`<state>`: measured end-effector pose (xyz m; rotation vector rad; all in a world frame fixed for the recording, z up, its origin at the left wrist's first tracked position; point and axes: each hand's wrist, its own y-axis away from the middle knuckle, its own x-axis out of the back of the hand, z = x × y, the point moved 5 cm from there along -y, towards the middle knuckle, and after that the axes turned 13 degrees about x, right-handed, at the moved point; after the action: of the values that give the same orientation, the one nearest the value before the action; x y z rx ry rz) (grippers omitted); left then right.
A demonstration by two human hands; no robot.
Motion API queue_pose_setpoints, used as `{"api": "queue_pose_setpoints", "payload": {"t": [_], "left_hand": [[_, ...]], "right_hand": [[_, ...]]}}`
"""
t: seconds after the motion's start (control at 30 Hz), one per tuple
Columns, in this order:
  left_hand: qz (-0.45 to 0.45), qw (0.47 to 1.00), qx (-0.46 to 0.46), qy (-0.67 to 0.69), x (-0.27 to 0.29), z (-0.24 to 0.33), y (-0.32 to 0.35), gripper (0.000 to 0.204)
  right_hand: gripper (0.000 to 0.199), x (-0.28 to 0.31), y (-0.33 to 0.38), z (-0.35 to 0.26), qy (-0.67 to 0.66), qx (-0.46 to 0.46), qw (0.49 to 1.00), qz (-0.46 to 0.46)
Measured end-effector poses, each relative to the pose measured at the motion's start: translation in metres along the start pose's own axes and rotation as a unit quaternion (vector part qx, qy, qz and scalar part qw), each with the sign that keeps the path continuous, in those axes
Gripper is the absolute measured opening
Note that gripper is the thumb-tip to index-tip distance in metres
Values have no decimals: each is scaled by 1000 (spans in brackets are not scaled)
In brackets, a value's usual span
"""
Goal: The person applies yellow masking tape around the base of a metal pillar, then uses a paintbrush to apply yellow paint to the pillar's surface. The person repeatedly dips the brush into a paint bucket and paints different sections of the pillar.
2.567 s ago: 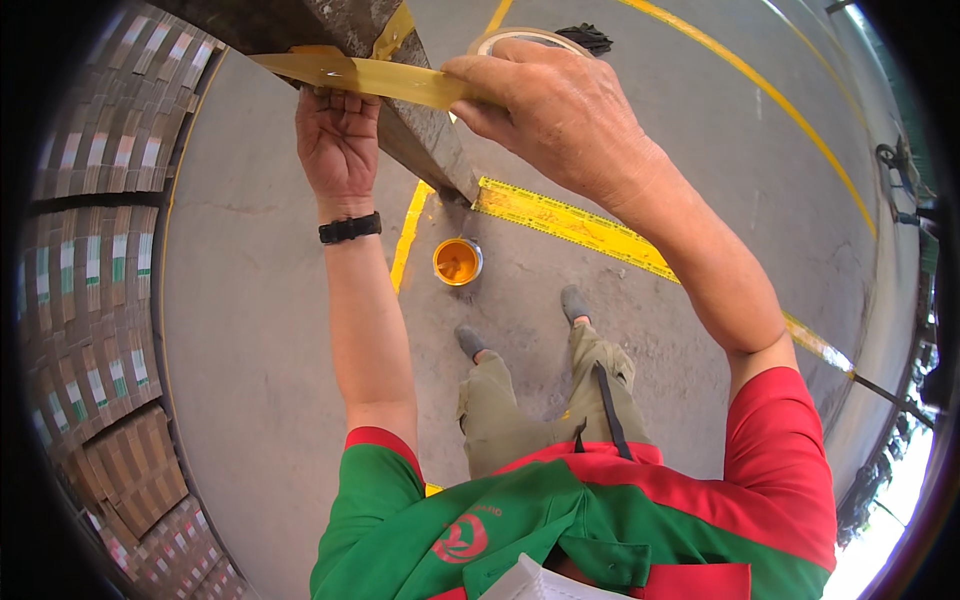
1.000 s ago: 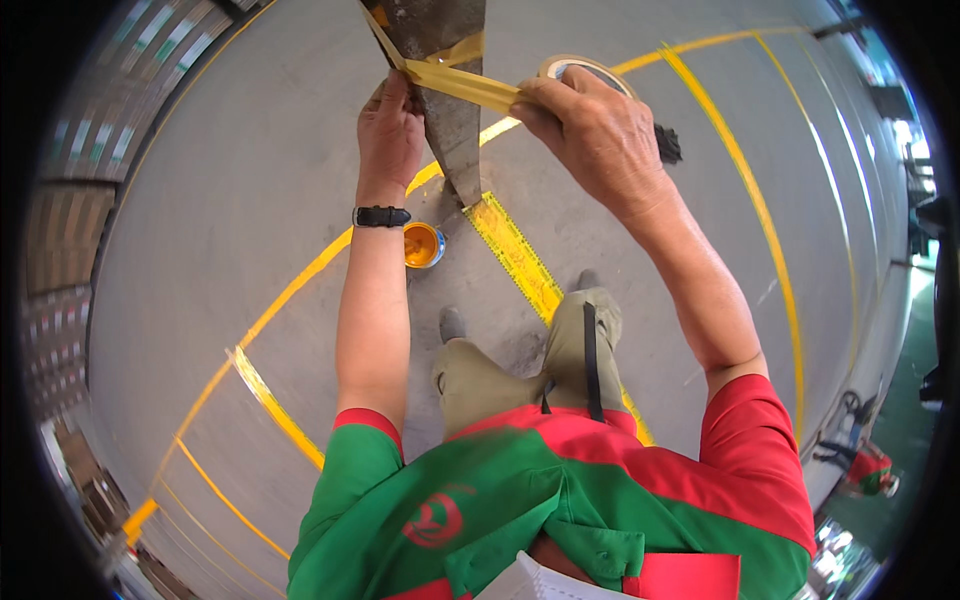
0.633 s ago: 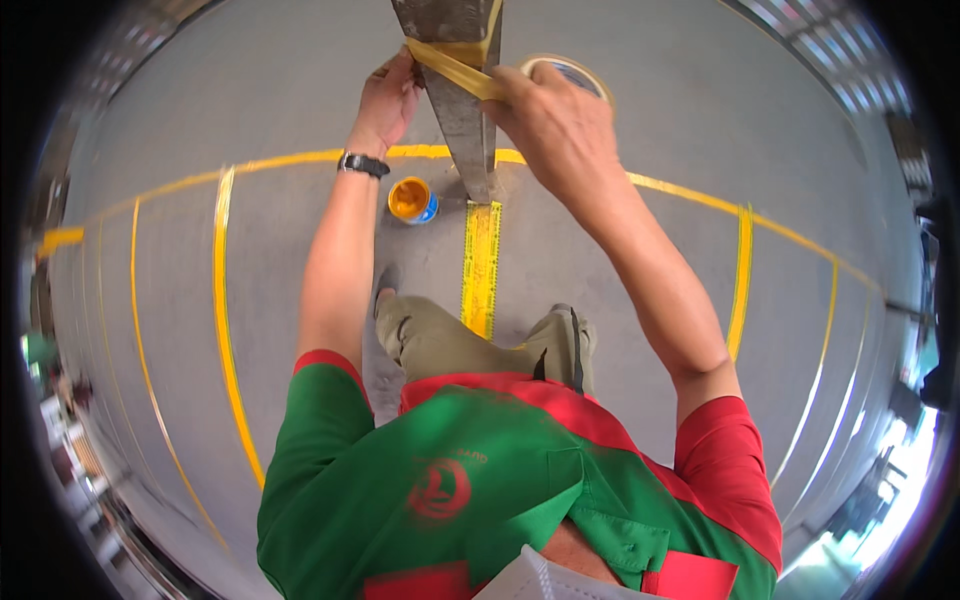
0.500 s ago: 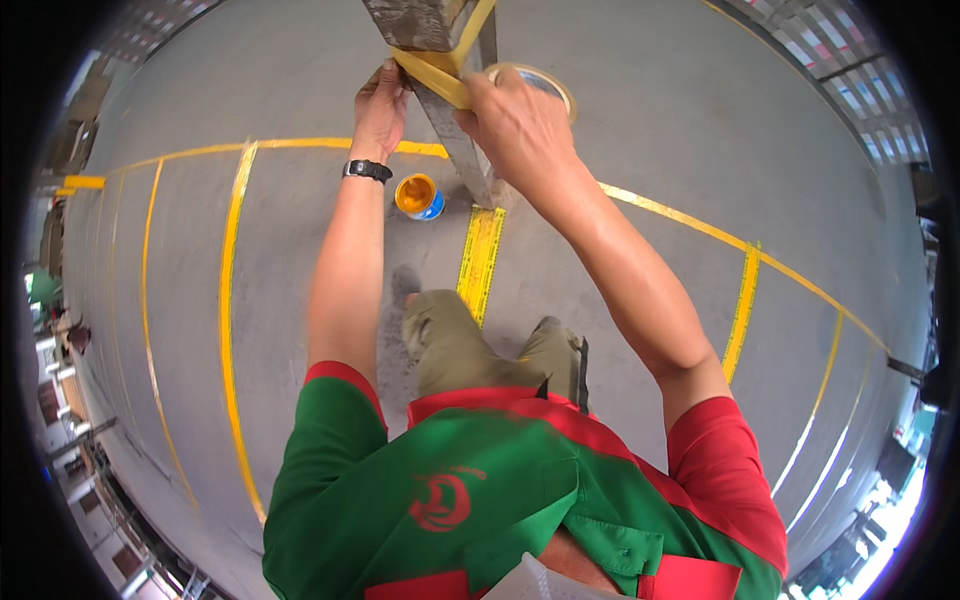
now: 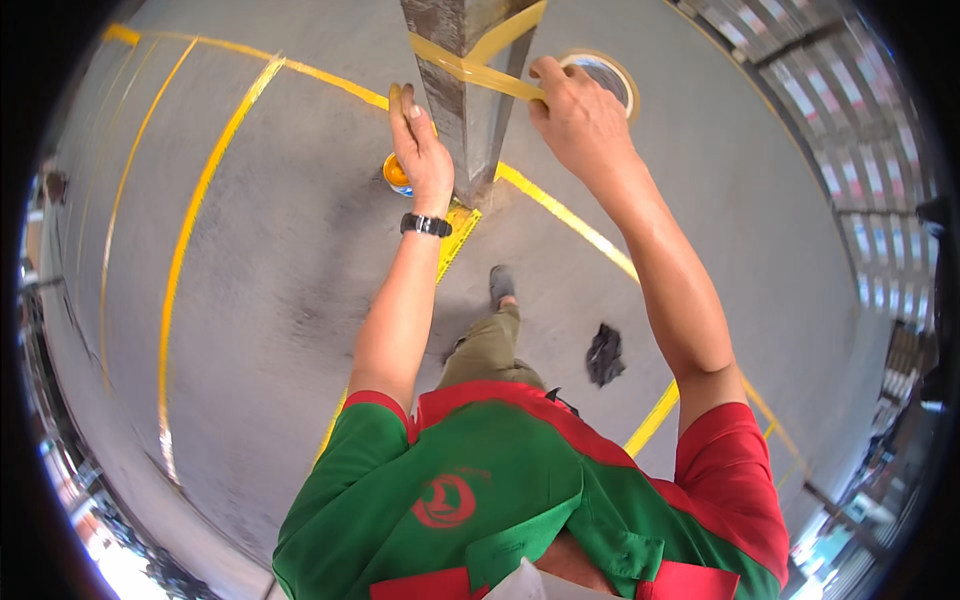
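A square, scuffed grey post (image 5: 445, 105) stands in front of me, with yellowish masking tape (image 5: 490, 76) wrapped round its upper part. From the post a taut strip runs right to my right hand (image 5: 585, 118), whose fingers are closed on the tape roll (image 5: 630, 90). My left hand (image 5: 420, 150) is beside the post's left face, below the tape band. Its fingers are stretched out and it holds nothing. Partly hidden behind that hand, an open can of yellow paint (image 5: 396, 174) sits on the floor near the post's foot.
A yellow-painted strip (image 5: 458, 240) leads from the post's foot toward me. Other yellow lines (image 5: 215, 165) cross the grey floor. A crumpled black thing (image 5: 604, 355) lies right of my leg. A slatted structure (image 5: 830, 130) stands at the far right.
My left hand has come off the tape at the post and dropped lower, its fingers straightened. My right hand has moved right with the roll, drawing the strip out. The view has turned.
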<state>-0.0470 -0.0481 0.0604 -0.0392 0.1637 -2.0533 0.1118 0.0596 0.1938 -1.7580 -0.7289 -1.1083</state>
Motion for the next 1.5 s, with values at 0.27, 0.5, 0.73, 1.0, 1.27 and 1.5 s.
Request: {"api": "queue_pose_setpoints", "payload": {"t": [0.27,0.5,0.73,1.0,1.27,1.5], "left_hand": [[97,992,47,64,7,-15,40,49],[179,977,99,59,30,-37,78,42],[222,969,64,82,35,-7,100,40],[175,979,-84,68,-42,65,58,50],[390,908,-154,-19,-113,47,45,55],[567,813,-54,-120,-212,45,127,51]], "right_hand": [[29,13,-13,23,-10,82,991,-102],[40,20,-9,14,-53,155,978,-129],[57,26,8,23,-62,148,973,-167],[64,46,0,63,-58,254,947,-185],[66,38,-61,195,-99,393,891,-204],[59,20,-125,263,-207,541,802,-148]]}}
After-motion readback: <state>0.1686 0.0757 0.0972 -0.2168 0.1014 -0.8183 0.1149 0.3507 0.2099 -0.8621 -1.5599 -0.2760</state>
